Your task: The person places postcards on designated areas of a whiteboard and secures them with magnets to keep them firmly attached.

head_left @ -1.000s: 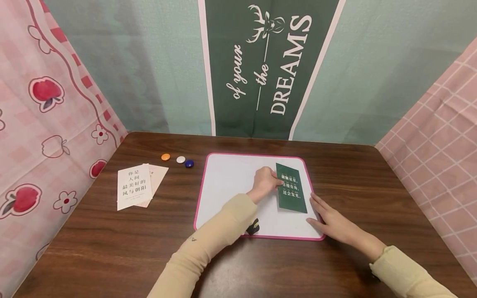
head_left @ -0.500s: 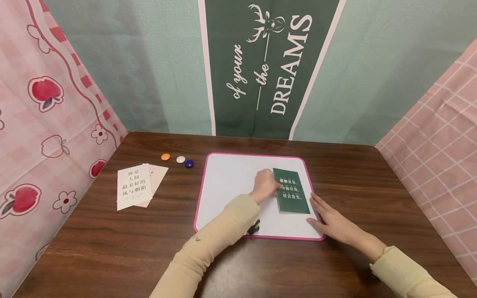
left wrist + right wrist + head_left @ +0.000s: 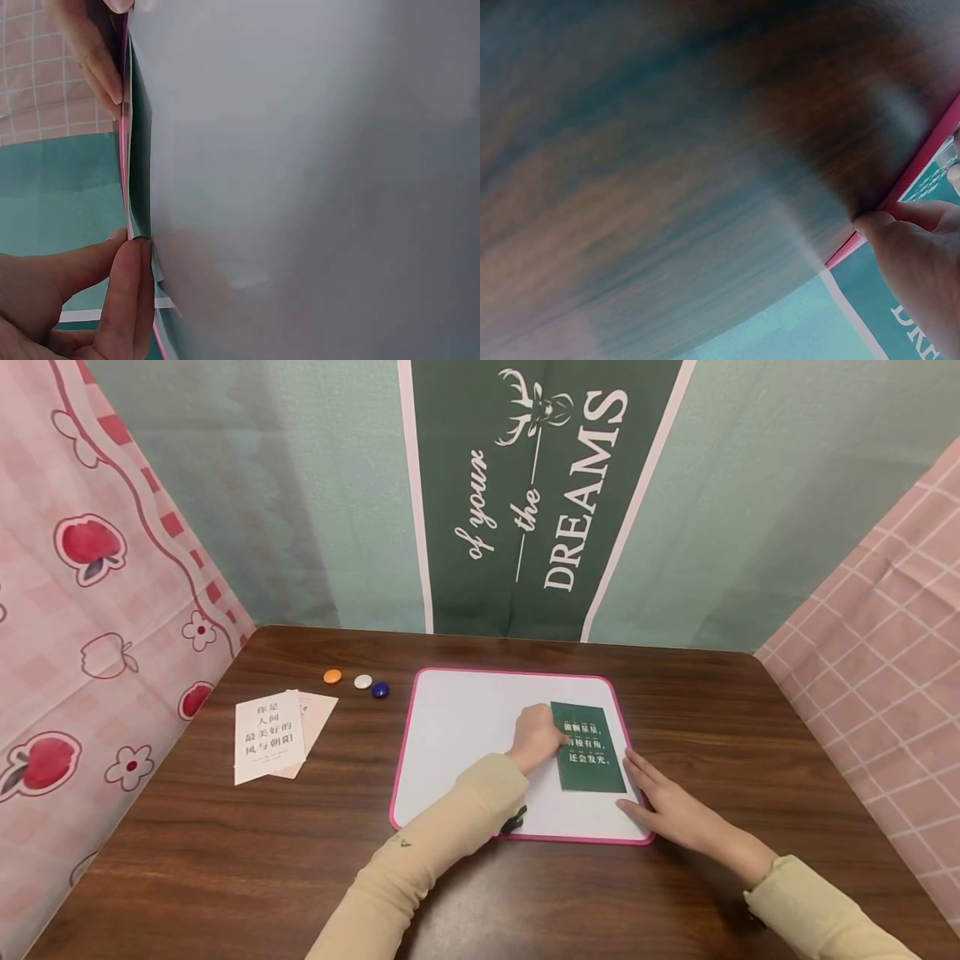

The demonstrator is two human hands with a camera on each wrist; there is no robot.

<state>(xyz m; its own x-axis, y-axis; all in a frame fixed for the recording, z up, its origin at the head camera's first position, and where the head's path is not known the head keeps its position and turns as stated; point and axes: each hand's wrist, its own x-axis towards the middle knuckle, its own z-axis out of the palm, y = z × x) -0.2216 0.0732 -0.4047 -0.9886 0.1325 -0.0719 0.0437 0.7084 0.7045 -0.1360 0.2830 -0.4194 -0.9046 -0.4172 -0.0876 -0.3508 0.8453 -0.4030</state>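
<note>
A dark green card (image 3: 590,772) with white Chinese lettering lies over the right part of a white board (image 3: 457,718) with a pink rim. My left hand (image 3: 535,737) pinches the card's left edge, thumb on top. In the left wrist view, the fingers (image 3: 124,300) of that hand hold the edge at the board's surface. With its fingers extended, my right hand (image 3: 667,802) rests along the board's right rim, close beside the card. The right wrist view shows the right hand (image 3: 919,259) at the pink rim.
Orange (image 3: 332,676), white (image 3: 363,682) and blue (image 3: 380,690) round pieces lie left of the board. A white printed card (image 3: 268,739) overlaps a pinkish one (image 3: 318,718) at far left. A small black object (image 3: 514,822) shows beneath the left sleeve. Curtains surround the brown table (image 3: 225,860).
The green card has straightened and come down flatter on the board, shifting slightly toward me, as the left hand moved with it. The right hand has stayed in place.
</note>
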